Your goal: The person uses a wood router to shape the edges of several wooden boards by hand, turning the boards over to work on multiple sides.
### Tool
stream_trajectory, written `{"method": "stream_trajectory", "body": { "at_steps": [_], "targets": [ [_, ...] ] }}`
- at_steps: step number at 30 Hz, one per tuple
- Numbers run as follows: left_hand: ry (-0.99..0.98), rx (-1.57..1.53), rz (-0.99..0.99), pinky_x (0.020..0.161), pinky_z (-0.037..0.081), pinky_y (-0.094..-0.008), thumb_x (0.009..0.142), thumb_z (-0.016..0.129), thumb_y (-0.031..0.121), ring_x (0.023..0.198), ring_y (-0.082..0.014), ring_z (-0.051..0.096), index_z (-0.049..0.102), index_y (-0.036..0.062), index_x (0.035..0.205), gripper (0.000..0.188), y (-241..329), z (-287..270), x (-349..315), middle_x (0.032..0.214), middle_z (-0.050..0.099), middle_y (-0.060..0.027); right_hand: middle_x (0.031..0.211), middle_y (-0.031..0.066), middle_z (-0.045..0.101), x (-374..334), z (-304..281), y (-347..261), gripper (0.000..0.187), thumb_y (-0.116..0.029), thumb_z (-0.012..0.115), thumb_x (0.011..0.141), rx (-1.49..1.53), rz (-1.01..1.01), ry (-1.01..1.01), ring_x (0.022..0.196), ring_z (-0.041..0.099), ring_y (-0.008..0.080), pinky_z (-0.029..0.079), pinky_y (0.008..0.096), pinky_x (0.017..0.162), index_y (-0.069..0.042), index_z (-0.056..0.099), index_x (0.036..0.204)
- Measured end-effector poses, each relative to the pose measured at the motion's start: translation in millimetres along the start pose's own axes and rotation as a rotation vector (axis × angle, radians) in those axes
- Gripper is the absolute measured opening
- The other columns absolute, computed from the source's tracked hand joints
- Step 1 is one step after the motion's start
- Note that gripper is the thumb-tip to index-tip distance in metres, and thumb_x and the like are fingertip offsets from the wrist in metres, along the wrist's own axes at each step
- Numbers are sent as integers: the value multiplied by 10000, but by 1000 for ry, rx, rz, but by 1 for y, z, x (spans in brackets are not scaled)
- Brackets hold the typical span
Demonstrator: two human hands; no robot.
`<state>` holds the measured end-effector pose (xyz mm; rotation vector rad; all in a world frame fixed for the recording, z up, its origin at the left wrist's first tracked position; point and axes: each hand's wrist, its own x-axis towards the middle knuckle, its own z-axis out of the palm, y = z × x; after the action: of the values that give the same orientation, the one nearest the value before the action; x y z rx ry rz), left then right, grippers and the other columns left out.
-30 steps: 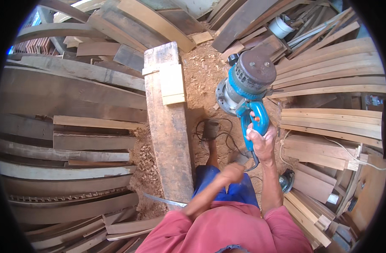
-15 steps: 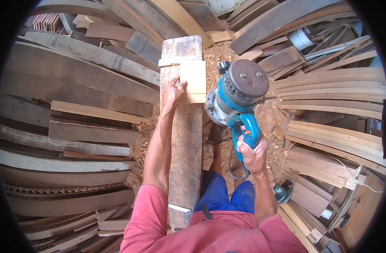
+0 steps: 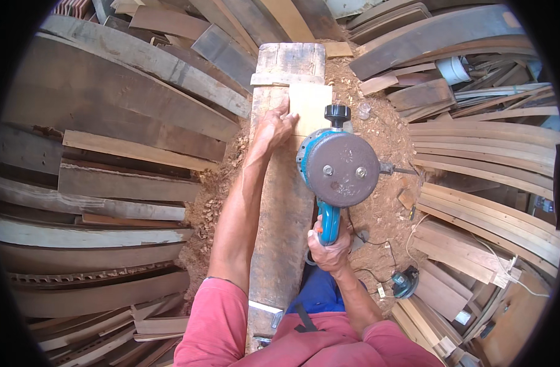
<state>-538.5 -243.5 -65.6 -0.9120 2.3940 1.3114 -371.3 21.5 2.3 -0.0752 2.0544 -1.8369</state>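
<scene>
Right fingers clasp a round-topped router by its handle, left fingers spread against flat pale wood.

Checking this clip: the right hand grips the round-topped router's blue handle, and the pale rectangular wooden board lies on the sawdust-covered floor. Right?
Not quite: the pale rectangular wooden board lies on the weathered wooden plank, not on the sawdust-covered floor, as the head view shows.

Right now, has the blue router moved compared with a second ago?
Yes: the router has moved left relative to the thick plank, from clear of it to overlapping its right edge in view.
</scene>
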Motion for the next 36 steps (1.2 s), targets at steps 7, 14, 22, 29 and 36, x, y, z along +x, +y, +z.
{"method": "stream_trajectory", "body": {
  "at_steps": [7,14,22,29,36],
  "targets": [
    [-57,26,64,969,547,-395,982,594,356,1105,-322,703,613,87,1400,497,-2,-9,0,1242,694,-249,915,28,643,19,18,-3,356,-35,732,808,-103,-132,18,802,620,118,517,271,757,-1,595,1135],
    [-20,104,177,808,607,-387,1001,564,377,920,-318,748,612,103,1399,486,-6,-10,2,1158,721,-245,898,26,633,28,23,-3,344,-28,720,815,-46,-128,46,796,601,105,516,282,762,15,591,1131],
    [-11,144,131,1021,510,-440,1025,505,400,1144,-383,672,594,112,1416,494,1,-10,-1,1216,698,-249,879,26,601,48,24,-10,345,-20,690,842,-94,-184,50,782,563,87,493,273,734,-5,566,1163],
    [-83,92,75,1076,467,-453,1028,487,412,1233,-402,619,601,113,1408,497,4,-15,-2,1291,658,-259,890,68,661,63,26,-9,345,-56,727,815,-76,-127,87,778,645,152,537,306,765,18,618,1133],
    [-38,179,131,1101,429,-493,1028,439,400,1254,-438,584,559,157,1451,502,1,-12,-4,1314,635,-256,922,77,657,82,28,-10,341,-58,710,809,-103,-176,107,816,644,161,535,315,779,4,617,1130]
  ]
}}
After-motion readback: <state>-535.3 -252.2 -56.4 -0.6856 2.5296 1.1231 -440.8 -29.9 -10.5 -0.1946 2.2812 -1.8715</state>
